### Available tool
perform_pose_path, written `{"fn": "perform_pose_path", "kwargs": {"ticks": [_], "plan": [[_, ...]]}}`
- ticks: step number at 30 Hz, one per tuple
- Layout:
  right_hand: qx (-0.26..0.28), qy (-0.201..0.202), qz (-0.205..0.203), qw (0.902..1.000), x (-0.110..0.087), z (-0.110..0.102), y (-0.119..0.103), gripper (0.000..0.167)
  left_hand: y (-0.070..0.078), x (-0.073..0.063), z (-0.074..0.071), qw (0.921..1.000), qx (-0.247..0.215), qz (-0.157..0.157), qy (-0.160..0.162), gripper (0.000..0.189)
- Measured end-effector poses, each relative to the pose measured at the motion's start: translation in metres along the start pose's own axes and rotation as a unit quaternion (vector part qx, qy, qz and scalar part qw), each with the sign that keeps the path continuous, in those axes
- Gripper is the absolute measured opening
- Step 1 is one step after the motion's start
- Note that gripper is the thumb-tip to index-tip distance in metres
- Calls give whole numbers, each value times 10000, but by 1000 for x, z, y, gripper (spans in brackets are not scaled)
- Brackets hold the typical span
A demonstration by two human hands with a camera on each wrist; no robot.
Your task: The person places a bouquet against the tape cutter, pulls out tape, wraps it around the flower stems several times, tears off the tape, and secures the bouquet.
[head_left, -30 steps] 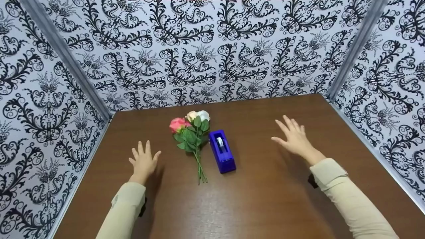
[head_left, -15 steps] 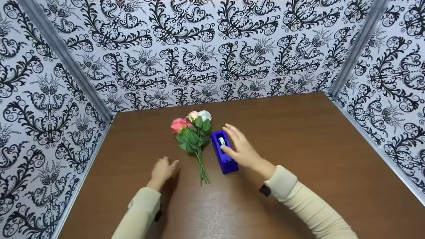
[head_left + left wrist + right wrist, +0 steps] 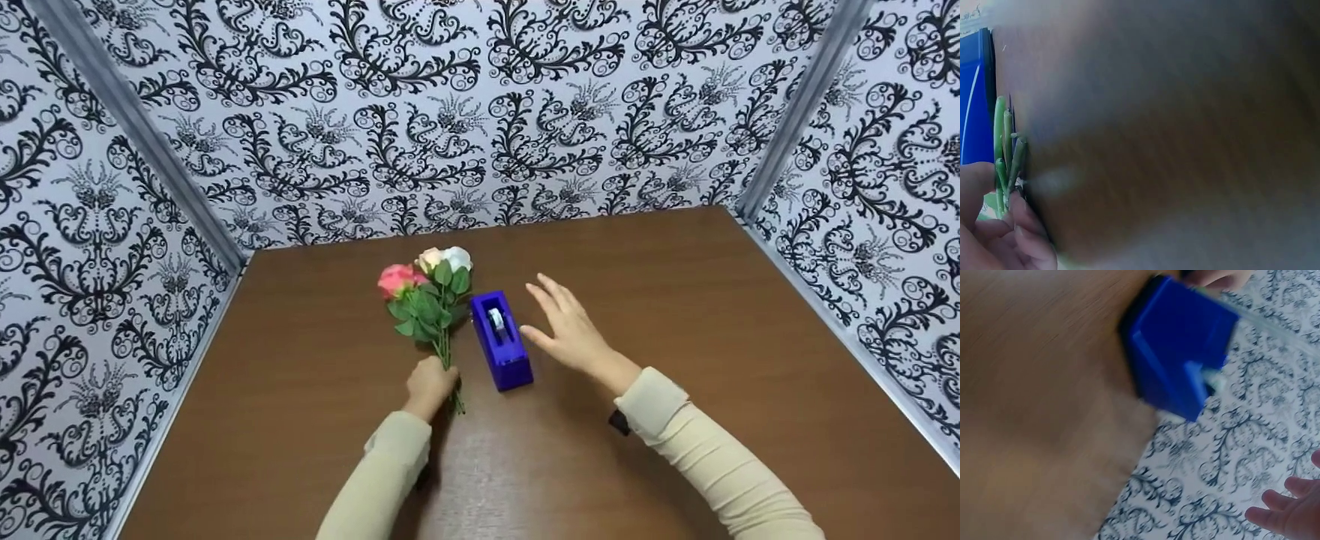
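Observation:
My left hand point(image 3: 430, 386) grips the green stems point(image 3: 1009, 140) of a bunch of artificial roses. Its blooms, one pink rose point(image 3: 399, 280), one cream rose point(image 3: 430, 259) and one white rose point(image 3: 457, 259), point away from me above green leaves point(image 3: 426, 309). Just right of the bunch stands a blue tape dispenser point(image 3: 501, 341) with a small roll of tape in its slot. My right hand point(image 3: 571, 330) hovers to the right of the dispenser, fingers spread and apart from it. In the right wrist view, the fingertips point(image 3: 1275, 509) show at the lower right, holding nothing.
The brown wooden table point(image 3: 660, 277) reaches back to a white wall point(image 3: 480, 112) with black scrollwork. Similar panels and grey metal strips point(image 3: 806, 97) flank it at left and right.
My left hand has moved right and taken hold of the rose stems. My right hand came in from the right over the dispenser, then drew slightly back to its right side.

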State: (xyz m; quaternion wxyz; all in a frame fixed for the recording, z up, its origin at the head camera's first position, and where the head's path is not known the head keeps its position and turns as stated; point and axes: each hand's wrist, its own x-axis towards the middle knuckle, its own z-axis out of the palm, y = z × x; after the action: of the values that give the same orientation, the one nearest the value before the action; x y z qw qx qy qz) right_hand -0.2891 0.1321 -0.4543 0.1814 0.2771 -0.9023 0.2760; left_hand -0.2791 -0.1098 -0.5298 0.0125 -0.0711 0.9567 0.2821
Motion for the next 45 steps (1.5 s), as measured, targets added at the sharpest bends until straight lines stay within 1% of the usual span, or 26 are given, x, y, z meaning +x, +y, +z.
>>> {"fn": "perform_pose_path", "kwargs": {"ticks": [3, 6, 9, 11, 12, 15, 17, 19, 20, 22, 24, 26, 28, 29, 31, 33, 35, 38, 41, 43, 44, 45], "plan": [[-106, -90, 85, 9999, -5, -2, 10, 64, -4, 0, 1, 9998, -191, -41, 79, 24], [-318, -346, 262, 9986, -11, -5, 19, 64, -8, 1, 0, 9977, -641, -88, 201, 20], [-718, -629, 572, 9938, -16, -9, 29, 64, -10, 3, -1, 9924, -1193, -45, 295, 19], [-1023, -779, 808, 9884, -20, -11, 38, 67, -11, 4, -1, 9897, -1375, 56, 406, 16], [-1141, -857, 920, 9855, -22, -13, 43, 69, -11, 5, -2, 9887, -1416, 116, 481, 15], [-1353, -1001, 1141, 9791, -28, -17, 56, 75, -10, 6, -3, 9854, -1398, 309, 919, 14], [-1367, -1079, 1269, 9765, -31, -23, 62, 78, -5, 8, -5, 9799, -1496, 461, 1234, 14], [-1380, -1085, 1356, 9751, -34, -29, 68, 79, 4, 8, -10, 9714, -1703, 693, 1500, 14], [-1382, -1090, 1405, 9743, -35, -33, 71, 80, 9, 8, -13, 9671, -1813, 838, 1577, 14], [-1377, -1055, 1503, 9733, -38, -43, 78, 80, 21, 8, -18, 9578, -2088, 1174, 1586, 14], [-1378, -1014, 1601, 9722, -40, -54, 85, 79, 32, 4, -23, 9508, -2366, 1471, 1357, 14], [-1384, -965, 1707, 9708, -43, -69, 93, 78, 43, -1, -27, 9467, -2398, 1811, 1157, 15], [-1348, -882, 1831, 9698, -46, -86, 100, 77, 53, -8, -28, 9429, -2317, 2186, 971, 14], [-1361, -829, 1881, 9691, -47, -96, 103, 76, 58, -12, -28, 9420, -2213, 2372, 863, 14], [-1401, -670, 1975, 9679, -49, -115, 110, 74, 64, -21, -27, 9390, -1823, 2826, 722, 11], [-1399, -489, 2071, 9670, -52, -134, 117, 72, 68, -30, -25, 9366, -1420, 3176, 410, 10], [-1409, -359, 2150, 9657, -56, -150, 123, 71, 69, -38, -20, 9311, -925, 3529, 13, 9], [-1209, -329, 2298, 9651, -61, -168, 129, 73, 65, -46, -9, 9117, -70, 4067, -573, 8], [-1028, -379, 2384, 9650, -66, -179, 130, 76, 59, -52, 6, 8825, 582, 4525, -1144, 8], [-934, -407, 2393, 9656, -67, -183, 129, 77, 54, -56, 16, 8669, 1051, 4684, -1342, 11], [-906, -438, 2390, 9658, -67, -184, 129, 77, 53, -58, 20, 8609, 1273, 4725, -1393, 13], [-873, -476, 2383, 9661, -68, -185, 128, 77, 51, -59, 23, 8566, 1475, 4735, -1425, 14]]}}
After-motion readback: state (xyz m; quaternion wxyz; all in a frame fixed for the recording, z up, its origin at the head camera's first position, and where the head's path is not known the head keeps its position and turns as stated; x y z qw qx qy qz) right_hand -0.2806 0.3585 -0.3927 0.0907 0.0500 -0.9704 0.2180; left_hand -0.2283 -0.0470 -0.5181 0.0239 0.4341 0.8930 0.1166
